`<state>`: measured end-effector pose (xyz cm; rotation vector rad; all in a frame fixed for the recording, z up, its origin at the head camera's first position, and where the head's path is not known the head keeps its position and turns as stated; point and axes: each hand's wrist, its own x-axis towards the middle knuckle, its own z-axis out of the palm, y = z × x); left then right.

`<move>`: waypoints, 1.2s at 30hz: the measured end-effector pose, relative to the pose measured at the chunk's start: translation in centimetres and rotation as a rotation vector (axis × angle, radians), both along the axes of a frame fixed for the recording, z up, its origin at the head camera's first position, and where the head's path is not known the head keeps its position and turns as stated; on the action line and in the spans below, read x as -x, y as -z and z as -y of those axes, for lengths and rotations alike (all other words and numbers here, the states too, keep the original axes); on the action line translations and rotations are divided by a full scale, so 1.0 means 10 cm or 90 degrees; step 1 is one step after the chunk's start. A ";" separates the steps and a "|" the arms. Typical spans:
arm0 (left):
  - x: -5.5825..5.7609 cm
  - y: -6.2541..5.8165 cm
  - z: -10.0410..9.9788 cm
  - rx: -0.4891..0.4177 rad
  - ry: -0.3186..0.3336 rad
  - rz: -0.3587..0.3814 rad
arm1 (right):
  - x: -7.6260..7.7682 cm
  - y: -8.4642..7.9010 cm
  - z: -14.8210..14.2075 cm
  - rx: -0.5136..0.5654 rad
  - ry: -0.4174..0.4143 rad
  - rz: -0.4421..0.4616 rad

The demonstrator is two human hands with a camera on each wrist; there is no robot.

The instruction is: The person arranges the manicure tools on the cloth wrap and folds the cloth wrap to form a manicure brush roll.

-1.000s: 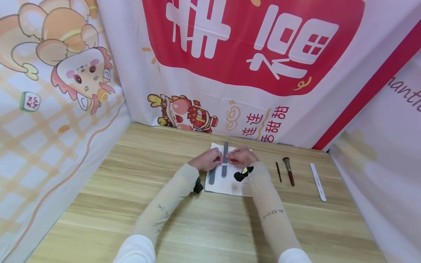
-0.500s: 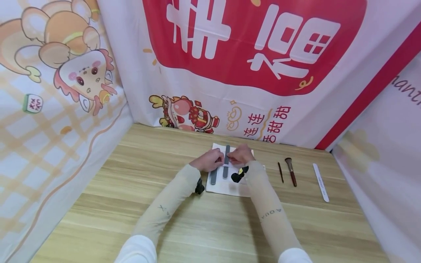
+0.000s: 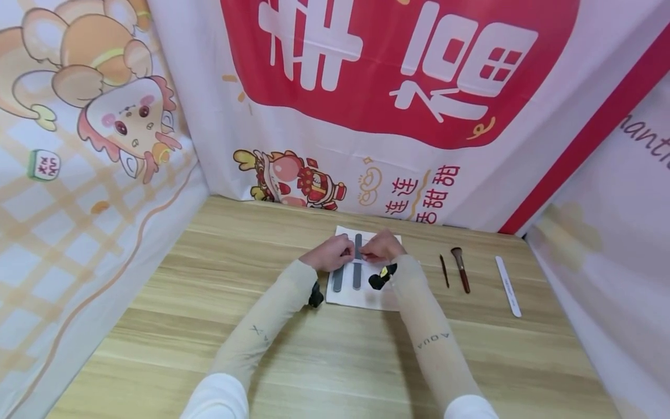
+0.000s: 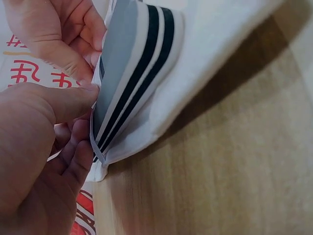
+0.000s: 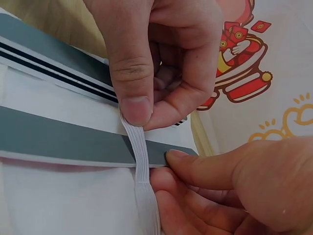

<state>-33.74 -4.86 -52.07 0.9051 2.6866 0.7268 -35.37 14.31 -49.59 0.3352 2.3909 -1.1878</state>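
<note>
My left hand (image 3: 331, 254) pinches a white elastic strap (image 5: 139, 152) between thumb and fingertips, over a white cloth holder (image 3: 369, 299). The right hand (image 3: 384, 247) grips the far end of a grey nail file (image 5: 63, 139) with its thumb on top and fingers beneath. That file passes under the strap. To its left, partly hidden by my left hand, lie other grey nail files (image 3: 338, 280), stacked; their layered black and white edges (image 4: 142, 73) show in the left wrist view.
On the wooden table (image 3: 293, 361), right of the holder, lie a thin dark stick (image 3: 444, 271), a brush (image 3: 460, 270) with a brown handle, and a white nail file (image 3: 508, 286). Printed cloth (image 3: 408, 134) hangs behind and at both sides.
The grey file in my right hand has slid toward me under the strap, so less of it sticks out at the far end. My left hand stays in place at the strap.
</note>
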 end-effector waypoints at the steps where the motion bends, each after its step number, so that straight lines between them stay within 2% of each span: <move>1: 0.00 0.00 0.00 0.001 0.000 0.000 | -0.01 0.00 0.00 0.000 -0.003 -0.001; 8: -0.02 -0.02 -0.03 0.005 0.000 0.004 | -0.06 -0.05 -0.01 -0.030 -0.031 -0.011; 13: -0.02 -0.07 -0.07 -0.003 -0.002 0.011 | -0.10 -0.19 -0.14 -0.132 -0.093 -0.020; 16: 0.00 -0.09 -0.10 -0.013 0.001 0.007 | -0.13 -0.30 -0.33 -0.150 -0.131 -0.030; 18: 0.01 -0.11 -0.14 -0.018 0.011 -0.002 | -0.17 -0.38 -0.53 -0.134 -0.151 -0.050; 20: 0.02 -0.13 -0.19 -0.025 0.025 -0.009 | -0.21 -0.46 -0.78 -0.126 -0.163 -0.093; 23: 0.02 -0.15 -0.25 -0.024 0.044 -0.017 | -0.26 -0.55 -1.21 -0.160 -0.180 -0.152; 27: 0.03 -0.15 -0.31 -0.009 0.058 -0.017 | -0.36 -0.63 -1.87 -0.218 -0.178 -0.176; 32: 0.04 -0.13 -0.37 0.016 0.069 -0.013 | -0.54 -0.58 -2.73 -0.276 -0.158 -0.249; 36: 0.05 -0.13 -0.41 0.025 0.076 -0.015 | -0.75 -0.44 -3.28 -0.322 -0.121 -0.279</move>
